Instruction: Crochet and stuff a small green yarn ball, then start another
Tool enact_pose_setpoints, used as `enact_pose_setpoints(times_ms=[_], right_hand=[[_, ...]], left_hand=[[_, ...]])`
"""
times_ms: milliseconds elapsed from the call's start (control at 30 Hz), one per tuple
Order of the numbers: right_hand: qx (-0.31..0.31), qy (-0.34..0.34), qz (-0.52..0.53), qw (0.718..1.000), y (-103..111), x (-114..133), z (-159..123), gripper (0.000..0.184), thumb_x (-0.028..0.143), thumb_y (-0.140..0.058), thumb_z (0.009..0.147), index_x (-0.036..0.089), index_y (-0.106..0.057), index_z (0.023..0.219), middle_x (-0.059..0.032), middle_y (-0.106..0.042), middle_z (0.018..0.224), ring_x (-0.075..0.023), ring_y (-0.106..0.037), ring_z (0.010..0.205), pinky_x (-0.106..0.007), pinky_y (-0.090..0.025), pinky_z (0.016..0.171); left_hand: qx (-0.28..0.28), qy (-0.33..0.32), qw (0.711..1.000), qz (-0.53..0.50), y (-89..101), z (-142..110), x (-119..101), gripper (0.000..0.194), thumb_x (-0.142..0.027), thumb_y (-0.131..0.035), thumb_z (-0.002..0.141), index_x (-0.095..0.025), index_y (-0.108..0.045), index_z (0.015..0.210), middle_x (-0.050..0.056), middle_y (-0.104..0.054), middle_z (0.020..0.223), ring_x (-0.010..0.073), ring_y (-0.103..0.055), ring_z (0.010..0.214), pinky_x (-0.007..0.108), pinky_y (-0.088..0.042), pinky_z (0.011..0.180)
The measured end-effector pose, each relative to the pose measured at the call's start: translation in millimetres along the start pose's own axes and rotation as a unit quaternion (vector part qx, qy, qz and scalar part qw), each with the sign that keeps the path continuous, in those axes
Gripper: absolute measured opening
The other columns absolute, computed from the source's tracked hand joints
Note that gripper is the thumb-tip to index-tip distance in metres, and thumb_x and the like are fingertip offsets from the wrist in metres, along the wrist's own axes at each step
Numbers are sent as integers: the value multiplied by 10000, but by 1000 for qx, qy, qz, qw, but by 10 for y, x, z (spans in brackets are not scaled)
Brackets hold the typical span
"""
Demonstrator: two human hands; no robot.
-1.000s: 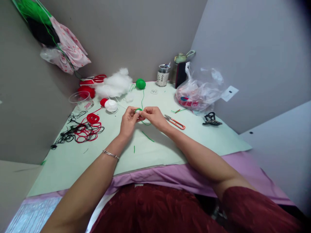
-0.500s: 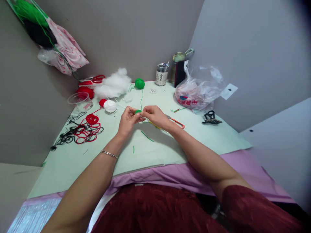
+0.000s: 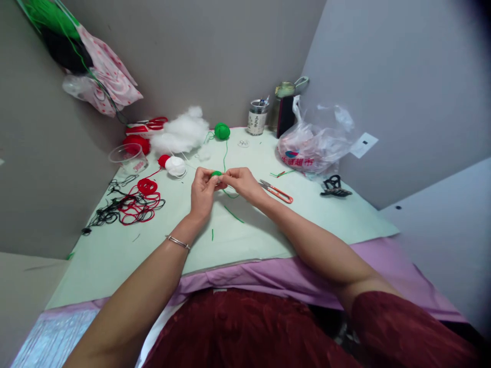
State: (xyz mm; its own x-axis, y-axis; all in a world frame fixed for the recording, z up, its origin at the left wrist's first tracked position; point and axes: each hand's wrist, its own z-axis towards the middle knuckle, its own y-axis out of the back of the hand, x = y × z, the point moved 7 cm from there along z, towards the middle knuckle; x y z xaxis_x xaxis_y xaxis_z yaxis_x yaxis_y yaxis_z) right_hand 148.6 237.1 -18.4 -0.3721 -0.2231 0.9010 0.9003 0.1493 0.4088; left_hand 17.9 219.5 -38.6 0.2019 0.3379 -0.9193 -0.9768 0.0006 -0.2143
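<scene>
My left hand (image 3: 202, 193) pinches a small green crochet piece (image 3: 217, 174) over the middle of the table. Close against it, my right hand (image 3: 244, 184) has its fingers closed at the piece's right edge. The fingers hide most of the piece and anything slim between them. A green strand runs back from my hands to a green yarn ball (image 3: 222, 131), and a loose green end hangs below. Orange-handled thread snips (image 3: 280, 193) lie to the right of my right hand. Cut green yarn bits (image 3: 233, 214) lie nearer to me.
White stuffing (image 3: 182, 132), a clear plastic cup (image 3: 128, 159), a white yarn ball (image 3: 176, 166) and tangled red and black yarn (image 3: 132, 207) occupy the left. On the right are a pen-filled jar (image 3: 257, 120), a plastic bag (image 3: 307, 145) and a black hair claw (image 3: 335, 187).
A yellow-handled, slim metal tool that showed beneath my right hand is out of sight now. Both hands stay together at the green piece, and the view has shifted slightly.
</scene>
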Motion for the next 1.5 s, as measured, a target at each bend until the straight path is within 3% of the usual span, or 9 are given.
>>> enact_pose_setpoints(times_ms=[300,567,833,933,1000,1133,1233,1333,1500], right_hand=[[-39,17,-87,995,162,77,-58,257,360,-589,882,201,-576,680,13,-583,626,-137,-473,620,-278,-309,624],[0,91,-161,983,-26,316,-245,114,186,-564,901,205,-611,799,-15,-600,677,-168,-443,644,-309,-265,678],[-3,98,-131,986,65,260,-134,216,297,-593,932,202,-606,739,17,-578,681,-150,-489,678,-286,-346,687],[-43,155,-67,985,207,362,-141,256,332,-668,884,204,-586,678,-44,-661,864,-192,-570,883,-318,-414,814],[-18,186,54,981,222,420,-159,286,366,-675,878,212,-548,673,-67,-686,955,-203,-613,928,-337,-458,837],[47,107,195,974,134,304,-121,239,392,-679,852,238,-497,837,-33,-675,996,-125,-573,614,-293,-439,592],[-3,87,44,995,155,200,-92,244,313,-695,820,235,-526,978,0,-662,1003,-92,-490,577,-269,-387,601],[14,86,-114,990,94,154,-86,118,304,-652,884,212,-580,867,31,-616,783,-116,-467,644,-271,-339,665],[21,77,-135,988,54,133,-76,300,383,-576,967,200,-602,731,40,-517,639,-126,-427,642,-280,-288,665]], left_hand=[[71,31,997,-28,-83,40,30,527,-555,-894,732,-228,-536,942,4,-715,918,158,-723,854,387,-650,880],[6,37,999,-12,65,83,85,482,-440,-918,697,-230,-506,831,-51,-639,740,124,-650,667,257,-611,653],[-21,59,998,-19,97,102,73,263,-334,-784,785,-214,-671,989,-28,-670,777,141,-669,740,290,-594,764],[-20,66,997,-17,105,119,80,189,-288,-764,789,-201,-732,954,-2,-705,853,139,-657,811,277,-556,834],[-19,72,997,-16,107,127,99,157,-276,-764,790,-202,-746,927,6,-713,875,138,-639,813,264,-529,820],[-14,84,996,-28,86,120,136,123,-266,-742,803,-202,-735,908,17,-708,900,142,-625,792,268,-520,784],[-21,81,996,-39,80,104,139,100,-232,-724,813,-201,-714,908,11,-675,882,140,-616,808,264,-525,795],[-24,77,996,-44,71,89,149,89,-226,-723,829,-201,-679,903,0,-640,859,137,-612,807,267,-529,810],[-7,78,996,-43,37,71,192,108,-244,-725,862,-210,-653,936,-5,-645,864,138,-634,815,274,-534,828]])
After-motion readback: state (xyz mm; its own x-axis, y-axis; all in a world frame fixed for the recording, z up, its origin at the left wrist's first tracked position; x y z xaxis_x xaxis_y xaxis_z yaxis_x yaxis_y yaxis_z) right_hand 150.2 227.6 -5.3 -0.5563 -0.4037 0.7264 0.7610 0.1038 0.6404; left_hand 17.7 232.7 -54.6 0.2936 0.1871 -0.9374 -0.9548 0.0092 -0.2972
